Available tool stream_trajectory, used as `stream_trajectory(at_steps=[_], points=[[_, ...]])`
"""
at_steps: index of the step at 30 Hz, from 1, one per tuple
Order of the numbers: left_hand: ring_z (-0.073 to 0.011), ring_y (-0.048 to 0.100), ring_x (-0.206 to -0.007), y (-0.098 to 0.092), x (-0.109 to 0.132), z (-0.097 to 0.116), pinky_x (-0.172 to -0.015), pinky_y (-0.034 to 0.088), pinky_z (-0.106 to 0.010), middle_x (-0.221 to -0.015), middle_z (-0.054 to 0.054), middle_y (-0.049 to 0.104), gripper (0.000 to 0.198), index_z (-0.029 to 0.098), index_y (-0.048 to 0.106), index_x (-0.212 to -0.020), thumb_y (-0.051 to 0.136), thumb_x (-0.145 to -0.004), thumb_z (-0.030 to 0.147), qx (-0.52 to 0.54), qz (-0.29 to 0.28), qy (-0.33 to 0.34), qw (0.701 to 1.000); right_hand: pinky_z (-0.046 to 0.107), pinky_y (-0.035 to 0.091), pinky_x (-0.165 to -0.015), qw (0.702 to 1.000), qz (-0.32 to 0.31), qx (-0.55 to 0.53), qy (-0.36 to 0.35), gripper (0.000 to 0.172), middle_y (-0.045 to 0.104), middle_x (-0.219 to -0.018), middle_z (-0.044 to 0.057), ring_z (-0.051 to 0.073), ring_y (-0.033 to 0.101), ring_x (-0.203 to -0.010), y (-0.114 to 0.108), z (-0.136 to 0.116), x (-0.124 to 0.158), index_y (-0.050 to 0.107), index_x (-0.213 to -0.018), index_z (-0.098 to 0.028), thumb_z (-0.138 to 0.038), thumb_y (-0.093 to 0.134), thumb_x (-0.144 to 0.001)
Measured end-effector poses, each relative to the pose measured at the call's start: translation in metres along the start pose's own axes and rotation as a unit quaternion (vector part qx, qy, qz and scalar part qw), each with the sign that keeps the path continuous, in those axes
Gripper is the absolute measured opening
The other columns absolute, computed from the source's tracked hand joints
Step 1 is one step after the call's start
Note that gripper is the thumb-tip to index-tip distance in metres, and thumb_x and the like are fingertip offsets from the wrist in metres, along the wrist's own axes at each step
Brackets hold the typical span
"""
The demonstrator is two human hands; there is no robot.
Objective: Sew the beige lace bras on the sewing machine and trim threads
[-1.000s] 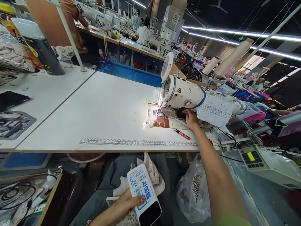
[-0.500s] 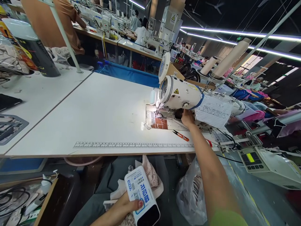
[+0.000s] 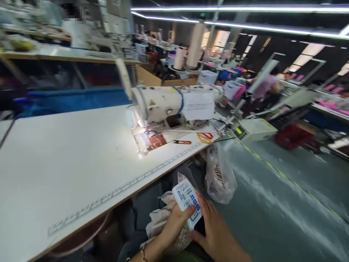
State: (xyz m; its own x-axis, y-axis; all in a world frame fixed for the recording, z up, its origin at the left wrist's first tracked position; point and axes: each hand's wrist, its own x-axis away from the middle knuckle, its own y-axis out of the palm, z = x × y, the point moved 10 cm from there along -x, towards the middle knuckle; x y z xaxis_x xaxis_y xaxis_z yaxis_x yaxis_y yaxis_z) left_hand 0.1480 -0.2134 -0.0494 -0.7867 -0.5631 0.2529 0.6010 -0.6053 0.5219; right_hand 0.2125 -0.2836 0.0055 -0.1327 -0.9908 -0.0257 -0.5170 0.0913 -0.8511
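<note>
White printed device (image 3: pixel 185 195), partly behind the blurred right hand (image 3: pixel 215 227)

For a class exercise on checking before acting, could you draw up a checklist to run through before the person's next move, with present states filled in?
1. Left hand holding the white rectangular device with blue print: ok.
2. Right hand gripping that device firmly: cannot tell; it is at the device's edge.
3. Cream lace-patterned fabric away from the hands: not ok; it bunches by the left one.
4. Orange-handled snips lying on the white tabletop: ok.
5. White sewing machine with a blue band stopped: cannot tell; the view is blurred.
</note>
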Motion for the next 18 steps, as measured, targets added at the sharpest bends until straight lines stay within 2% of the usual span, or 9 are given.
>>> stream_trajectory(at_steps=[2,4,8,10,13,15,18], points=[[-0.0395,0.06,-0.127,0.016,0.0,0.0,-0.114,0.043,-0.049,-0.132,-0.014,0.07,0.07,0.02,0.069,-0.124,0.072,-0.077,0.072,-0.061,-0.055,-0.011,0.997,0.056,0.053,-0.103,0.994,0.012,0.0,0.11,0.102,0.044,-0.157,0.015,0.039,0.051,-0.136,0.009,0.007,0.013,-0.002,-0.165,-0.031,-0.041,0.066,-0.09],[-0.0399,0.057,-0.131,0.027,0.002,-0.008,-0.116,0.042,-0.05,-0.137,-0.016,0.066,0.081,0.019,0.065,-0.131,0.067,-0.076,0.078,-0.125,-0.113,-0.021,0.986,0.057,0.053,-0.102,0.98,0.036,-0.033,0.194,0.101,0.044,-0.157,0.016,0.039,0.05,-0.137,0.016,0.021,0.023,-0.003,-0.165,-0.031,-0.035,0.063,-0.089],[-0.0401,0.053,-0.136,0.034,-0.001,-0.044,-0.119,0.038,-0.05,-0.141,-0.018,0.062,0.092,0.017,0.062,-0.135,0.06,-0.074,0.086,-0.22,-0.191,-0.039,0.956,0.058,0.039,-0.116,0.945,0.09,-0.157,0.273,0.102,0.036,-0.162,0.019,0.039,0.037,-0.148,0.041,0.06,0.05,0.009,-0.165,-0.02,-0.032,0.066,-0.082],[-0.0414,0.055,-0.134,0.027,-0.01,-0.069,-0.116,0.043,-0.047,-0.138,-0.018,0.065,0.093,0.016,0.065,-0.131,0.065,-0.068,0.085,-0.265,-0.185,-0.068,0.944,0.054,0.034,-0.12,0.912,0.097,-0.239,0.32,0.107,0.036,-0.162,0.022,0.037,0.036,-0.149,0.061,0.086,0.066,0.018,-0.163,-0.012,-0.031,0.072,-0.073],[-0.0403,0.058,-0.132,0.003,-0.031,-0.101,-0.111,0.049,-0.043,-0.132,-0.016,0.07,0.08,0.016,0.069,-0.123,0.063,-0.07,0.075,-0.375,-0.118,-0.131,0.91,0.046,0.038,-0.118,0.832,0.087,-0.357,0.416,0.104,0.049,-0.153,0.022,0.033,0.05,-0.139,0.086,0.128,0.087,0.028,-0.159,-0.007,-0.03,0.074,-0.068],[-0.0383,0.063,-0.126,-0.013,-0.047,-0.103,-0.11,0.05,-0.043,-0.13,-0.015,0.071,0.072,0.015,0.068,-0.119,0.056,-0.073,0.07,-0.455,-0.073,-0.155,0.874,0.043,0.041,-0.116,0.787,0.085,-0.395,0.467,0.101,0.056,-0.147,0.02,0.031,0.056,-0.133,0.09,0.157,0.097,0.033,-0.157,-0.007,-0.029,0.073,-0.067],[-0.0335,0.07,-0.115,-0.013,-0.077,-0.078,-0.103,0.054,-0.039,-0.122,-0.012,0.075,0.062,0.018,0.068,-0.111,0.05,-0.075,0.064,-0.56,-0.072,-0.168,0.808,0.042,0.044,-0.112,0.765,0.127,-0.362,0.517,0.095,0.059,-0.144,0.019,0.031,0.059,-0.129,0.071,0.205,0.122,0.045,-0.15,-0.009,-0.026,0.073,-0.061]])
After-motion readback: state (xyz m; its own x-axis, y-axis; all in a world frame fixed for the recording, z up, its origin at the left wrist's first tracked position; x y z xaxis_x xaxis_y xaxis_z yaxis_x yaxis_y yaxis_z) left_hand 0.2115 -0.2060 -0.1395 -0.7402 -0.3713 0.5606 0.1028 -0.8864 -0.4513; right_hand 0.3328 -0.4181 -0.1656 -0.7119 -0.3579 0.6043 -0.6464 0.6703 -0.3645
